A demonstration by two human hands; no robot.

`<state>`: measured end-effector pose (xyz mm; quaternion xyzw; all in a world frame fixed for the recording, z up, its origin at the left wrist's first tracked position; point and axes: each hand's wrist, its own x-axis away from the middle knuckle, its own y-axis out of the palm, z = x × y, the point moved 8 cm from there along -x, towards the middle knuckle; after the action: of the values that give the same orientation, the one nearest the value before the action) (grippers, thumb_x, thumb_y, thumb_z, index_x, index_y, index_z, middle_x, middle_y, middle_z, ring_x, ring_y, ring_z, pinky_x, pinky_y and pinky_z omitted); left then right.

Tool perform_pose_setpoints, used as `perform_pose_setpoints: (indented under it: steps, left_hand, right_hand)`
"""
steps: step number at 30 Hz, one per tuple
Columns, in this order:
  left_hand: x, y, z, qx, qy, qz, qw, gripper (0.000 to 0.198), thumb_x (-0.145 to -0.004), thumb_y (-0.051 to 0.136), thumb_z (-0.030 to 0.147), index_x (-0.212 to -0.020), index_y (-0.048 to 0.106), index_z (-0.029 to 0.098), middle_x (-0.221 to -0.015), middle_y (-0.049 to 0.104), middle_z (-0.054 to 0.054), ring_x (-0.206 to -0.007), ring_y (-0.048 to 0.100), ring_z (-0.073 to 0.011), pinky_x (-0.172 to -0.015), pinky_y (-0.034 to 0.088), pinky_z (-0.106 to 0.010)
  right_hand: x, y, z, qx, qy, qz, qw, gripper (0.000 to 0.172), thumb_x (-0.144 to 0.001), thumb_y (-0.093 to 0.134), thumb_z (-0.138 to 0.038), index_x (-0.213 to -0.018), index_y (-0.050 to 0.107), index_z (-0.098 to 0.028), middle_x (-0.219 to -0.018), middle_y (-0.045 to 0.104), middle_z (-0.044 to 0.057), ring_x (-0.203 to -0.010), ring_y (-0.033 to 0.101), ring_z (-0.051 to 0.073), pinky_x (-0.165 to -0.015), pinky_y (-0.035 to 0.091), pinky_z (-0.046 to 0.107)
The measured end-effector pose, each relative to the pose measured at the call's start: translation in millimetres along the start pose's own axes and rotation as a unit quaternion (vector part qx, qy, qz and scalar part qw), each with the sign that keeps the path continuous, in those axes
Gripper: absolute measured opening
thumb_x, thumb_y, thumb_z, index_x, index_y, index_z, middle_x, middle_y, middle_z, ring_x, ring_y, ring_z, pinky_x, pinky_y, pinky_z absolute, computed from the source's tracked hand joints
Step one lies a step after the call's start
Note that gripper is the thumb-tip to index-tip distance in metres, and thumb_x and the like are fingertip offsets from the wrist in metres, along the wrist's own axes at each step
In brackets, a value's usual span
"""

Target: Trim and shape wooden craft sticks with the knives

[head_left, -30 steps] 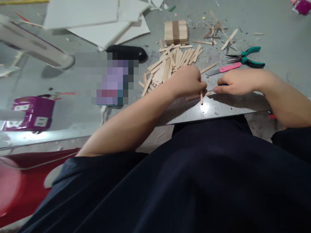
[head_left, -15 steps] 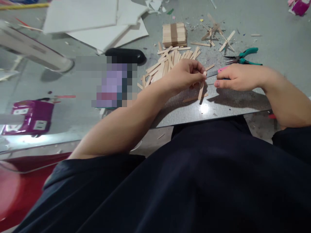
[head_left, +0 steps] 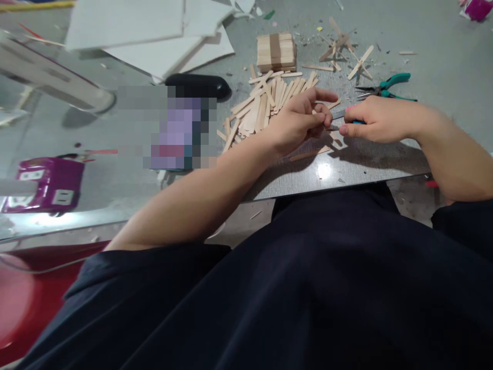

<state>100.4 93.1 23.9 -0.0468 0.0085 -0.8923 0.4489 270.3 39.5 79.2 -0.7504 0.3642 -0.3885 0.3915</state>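
My right hand (head_left: 372,119) is closed around a pair of scissors (head_left: 339,114) with pink and blue handles, blades pointing left and parted. Close to the blade tips, my left hand (head_left: 306,115) pinches a craft stick between thumb and curled fingers, its index finger stretched out. The fingers hide most of that stick. A pale wooden piece (head_left: 336,137) shows just under the lower blade; whether it is joined to the pinched stick I cannot tell. Beyond my left hand lies a heap of loose craft sticks (head_left: 254,114). One more stick (head_left: 310,153) rests near the table's front edge.
A banded bundle of craft sticks (head_left: 275,51) stands behind the heap. Green-handled pliers (head_left: 385,88) lie beyond my right hand, near crossed sticks (head_left: 361,62). To the left are a black case (head_left: 198,86), a blurred-out phone-like object (head_left: 175,133), white boards (head_left: 131,25) and a purple box (head_left: 46,182).
The stick that hung upright from my left fingertips is no longer seen that way. My left index finger has straightened out. The scissors have shifted slightly, and their lower blade shows more clearly.
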Motion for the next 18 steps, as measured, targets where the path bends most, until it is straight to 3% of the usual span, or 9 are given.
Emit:
perform_pose_setpoints:
  steps: [4,7,10,14,18]
  left_hand:
    - [-5.8,-1.4,-10.2,-0.047,0.001,-0.014,0.999,0.042,-0.095,0.077,0.005,-0.132,0.079,0.026,-0.095,0.081,0.000,-0.073,0.070,-0.0159,-0.068,0.051,-0.029]
    - [-8.2,-5.0,-10.8,-0.112,0.024,-0.025,0.993,0.029,-0.097,0.079,0.007,-0.120,0.081,0.025,-0.093,0.083,-0.001,-0.075,0.074,-0.0178,-0.072,0.055,-0.030]
    - [-7.3,-10.3,-5.4,-0.208,0.040,-0.031,0.977,0.018,-0.096,0.082,0.008,-0.102,0.083,0.025,-0.080,0.078,-0.001,-0.077,0.076,-0.0210,-0.074,0.053,-0.033]
    - [-3.3,-13.4,4.0,-0.299,0.045,-0.044,0.952,0.022,-0.102,0.084,0.018,-0.083,0.076,0.026,-0.069,0.072,0.000,-0.077,0.071,-0.0222,-0.079,0.051,-0.035]
    - [-1.6,-16.6,3.8,-0.271,0.036,-0.013,0.962,0.036,-0.113,0.078,0.026,-0.079,0.067,0.026,-0.064,0.066,0.000,-0.070,0.066,-0.0213,-0.077,0.051,-0.036]
  right_hand:
    - [-0.6,3.6,-1.8,0.047,0.000,-0.013,0.999,0.055,-0.128,0.064,-0.070,-0.095,0.063,-0.027,-0.084,0.064,0.005,-0.081,0.054,0.024,-0.082,0.034,0.044]
    - [-1.7,7.1,-3.6,0.081,0.001,-0.029,0.996,0.058,-0.127,0.060,-0.073,-0.090,0.060,-0.028,-0.088,0.067,0.007,-0.077,0.054,0.025,-0.078,0.034,0.045]
    - [-2.4,7.9,-1.5,0.077,0.010,-0.028,0.997,0.058,-0.125,0.061,-0.077,-0.094,0.069,-0.027,-0.090,0.070,0.008,-0.081,0.061,0.029,-0.080,0.036,0.045]
    - [-3.6,5.1,7.0,0.051,0.029,0.001,0.998,0.057,-0.123,0.064,-0.079,-0.104,0.081,-0.029,-0.087,0.070,0.008,-0.086,0.066,0.032,-0.084,0.040,0.045]
    - [-2.9,-2.9,9.4,0.007,0.048,0.066,0.997,0.061,-0.130,0.051,-0.076,-0.099,0.073,-0.029,-0.087,0.067,0.007,-0.084,0.062,0.030,-0.082,0.042,0.045]
